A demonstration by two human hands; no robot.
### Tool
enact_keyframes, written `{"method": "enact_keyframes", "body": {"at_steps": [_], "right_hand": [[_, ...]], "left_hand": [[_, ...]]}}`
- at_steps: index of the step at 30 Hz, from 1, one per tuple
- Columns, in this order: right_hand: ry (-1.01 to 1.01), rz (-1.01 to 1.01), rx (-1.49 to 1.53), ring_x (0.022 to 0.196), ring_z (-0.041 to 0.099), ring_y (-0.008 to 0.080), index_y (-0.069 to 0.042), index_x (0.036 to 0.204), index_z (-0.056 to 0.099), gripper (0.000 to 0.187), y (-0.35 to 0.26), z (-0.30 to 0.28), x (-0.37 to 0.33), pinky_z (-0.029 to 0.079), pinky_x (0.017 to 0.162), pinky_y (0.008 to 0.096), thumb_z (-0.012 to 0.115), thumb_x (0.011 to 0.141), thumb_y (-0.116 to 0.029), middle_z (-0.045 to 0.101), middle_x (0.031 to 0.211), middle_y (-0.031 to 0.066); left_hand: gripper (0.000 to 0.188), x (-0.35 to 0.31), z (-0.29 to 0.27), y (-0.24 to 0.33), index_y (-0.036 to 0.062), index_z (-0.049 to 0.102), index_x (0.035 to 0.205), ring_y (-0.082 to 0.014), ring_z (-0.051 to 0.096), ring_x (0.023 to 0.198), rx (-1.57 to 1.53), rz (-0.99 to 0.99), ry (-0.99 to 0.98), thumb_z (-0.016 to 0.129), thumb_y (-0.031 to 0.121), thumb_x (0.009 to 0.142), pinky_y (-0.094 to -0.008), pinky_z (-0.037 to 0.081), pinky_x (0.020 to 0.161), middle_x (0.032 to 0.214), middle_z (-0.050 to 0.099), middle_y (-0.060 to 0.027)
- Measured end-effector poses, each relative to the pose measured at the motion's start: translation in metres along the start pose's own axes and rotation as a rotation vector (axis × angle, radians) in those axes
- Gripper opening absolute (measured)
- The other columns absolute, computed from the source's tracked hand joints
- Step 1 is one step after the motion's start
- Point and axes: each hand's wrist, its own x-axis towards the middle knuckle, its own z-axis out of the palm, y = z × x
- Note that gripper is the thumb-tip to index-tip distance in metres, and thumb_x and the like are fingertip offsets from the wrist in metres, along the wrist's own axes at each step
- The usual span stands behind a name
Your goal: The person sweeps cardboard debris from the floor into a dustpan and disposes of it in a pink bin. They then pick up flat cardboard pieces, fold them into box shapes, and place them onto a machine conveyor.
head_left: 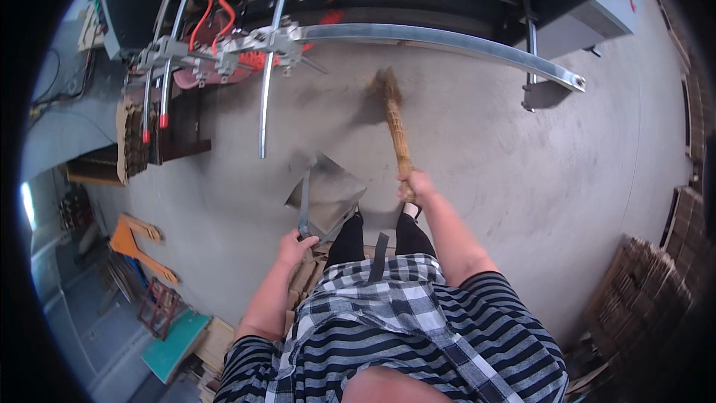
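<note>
Broom (397, 131) and dustpan (339, 186) are both in use over the grey floor (485, 149), in front of the person's feet. From the left, an orange frame (124, 243) lies near a teal board (173, 349), with stacked cardboard (133, 142) farther forward. Next come 2 red-tipped metal rods (165, 89) hanging from a machine. The left hand (297, 246) is closed around the handle of the metal dustpan, whose pan is just ahead of the left leg. Right of it, the right hand (418, 183) grips the broom's handle near its lower end in view; the far brush end is blurred, so I cannot tell whether it touches the floor. Cardboard piles (641, 283) stand at far right.
</note>
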Motion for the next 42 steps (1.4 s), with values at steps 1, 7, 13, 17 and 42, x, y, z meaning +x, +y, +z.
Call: {"method": "enact_keyframes", "body": {"at_steps": [1,7,13,17,42], "right_hand": [[-0.023,0.030,0.013,0.047,0.054,0.0218,-0.004,0.102,0.049,0.025,-0.003,-0.006,-0.008,0.049,0.039,0.0352,0.059,0.079,-0.006,0.052,0.066,0.0094],[0.103,0.022,0.038,0.044,0.054,0.0233,-0.010,0.112,0.047,0.033,0.070,-0.012,-0.094,0.047,0.036,0.0354,0.054,0.081,-0.004,0.051,0.063,0.0109],[0.325,0.247,0.284,0.055,0.055,0.0262,-0.001,0.092,0.044,0.021,0.128,0.048,-0.045,0.051,0.045,0.0378,0.060,0.078,-0.003,0.049,0.070,0.0123],[0.330,0.143,0.332,0.057,0.054,0.0297,-0.001,0.092,0.043,0.020,0.134,0.163,-0.003,0.051,0.047,0.0417,0.057,0.077,-0.002,0.047,0.071,0.0122],[0.047,0.222,0.341,0.051,0.053,0.0231,-0.006,0.085,0.043,0.015,0.104,0.353,0.063,0.050,0.046,0.0327,0.055,0.080,-0.013,0.048,0.062,0.0090]], "left_hand": [[0.027,-0.001,-0.003,-0.003,0.0016,0.065,0.088,-0.0118,0.060,0.071,-0.012,-0.012,0.021,0.075,0.022,0.073,-0.0289,0.049,0.068,0.080,0.068,-0.0058],[0.027,0.014,-0.021,-0.070,0.0026,0.067,0.088,-0.0137,0.062,0.072,-0.029,-0.023,-0.013,0.076,0.021,0.071,-0.0300,0.049,0.070,0.081,0.068,-0.0065],[0.023,0.028,-0.037,-0.125,0.0034,0.066,0.083,-0.0127,0.060,0.066,-0.257,-0.130,-0.018,0.076,0.021,0.072,-0.0293,0.048,0.065,0.073,0.066,-0.0043],[0.024,0.009,-0.074,-0.132,0.0042,0.065,0.083,-0.0154,0.061,0.073,-0.230,-0.154,-0.004,0.074,0.024,0.073,-0.0306,0.047,0.069,0.078,0.067,-0.0062],[0.024,0.005,-0.112,-0.289,0.0034,0.063,0.085,-0.0145,0.060,0.071,-0.711,-0.262,0.177,0.073,0.022,0.073,-0.0301,0.047,0.067,0.076,0.065,-0.0053]]}}
